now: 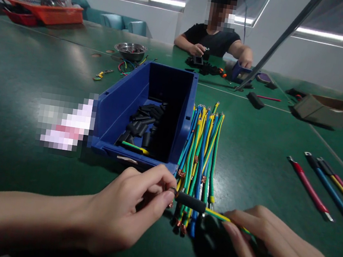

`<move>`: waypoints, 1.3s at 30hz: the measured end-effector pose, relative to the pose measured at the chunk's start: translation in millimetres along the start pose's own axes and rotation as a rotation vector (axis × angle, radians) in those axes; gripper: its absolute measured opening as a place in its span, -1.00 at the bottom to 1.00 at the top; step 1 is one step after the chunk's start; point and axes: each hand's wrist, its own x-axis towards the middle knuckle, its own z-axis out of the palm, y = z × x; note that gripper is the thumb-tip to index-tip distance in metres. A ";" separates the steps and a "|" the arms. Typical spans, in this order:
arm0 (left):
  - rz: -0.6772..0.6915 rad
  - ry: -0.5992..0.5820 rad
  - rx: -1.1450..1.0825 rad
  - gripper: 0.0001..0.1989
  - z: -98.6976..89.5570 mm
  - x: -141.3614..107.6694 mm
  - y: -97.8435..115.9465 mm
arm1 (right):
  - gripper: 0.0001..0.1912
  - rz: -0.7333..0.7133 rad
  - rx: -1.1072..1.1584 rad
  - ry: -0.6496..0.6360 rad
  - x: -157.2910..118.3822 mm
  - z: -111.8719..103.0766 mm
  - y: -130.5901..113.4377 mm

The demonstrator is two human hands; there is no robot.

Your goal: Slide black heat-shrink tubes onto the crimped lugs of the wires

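My left hand pinches the metal end of a yellow-green wire, just beyond a black sleeve. The sleeve sits around the wire near that end. On the other side of it, my right hand is closed on the same yellow-green wire, whose far part shows past the hand at the right edge. Behind my fingers lies a bundle of blue and yellow-green wires, some with bare copper ends. Left of the bundle stands a blue bin holding loose black sleeves and a short piece of yellow-green wire.
Thick red, blue and yellow cables lie at the right, with a cardboard box behind them. Farther back are a metal bowl, a slanted metal pole and an orange basket. A co-worker sits across the table.
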 end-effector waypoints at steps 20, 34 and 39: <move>-0.058 -0.050 -0.020 -0.88 2.4 -1.1 -3.1 | -0.58 -0.140 -0.099 -0.180 -10.9 8.6 8.5; 0.008 0.063 0.021 -0.86 -0.5 -2.2 5.8 | -0.90 -0.181 -0.272 0.051 -4.7 -8.0 14.0; 0.012 0.132 -0.071 -0.85 -1.2 -4.2 5.7 | -0.85 -0.160 -0.257 -0.030 -5.4 -11.3 15.6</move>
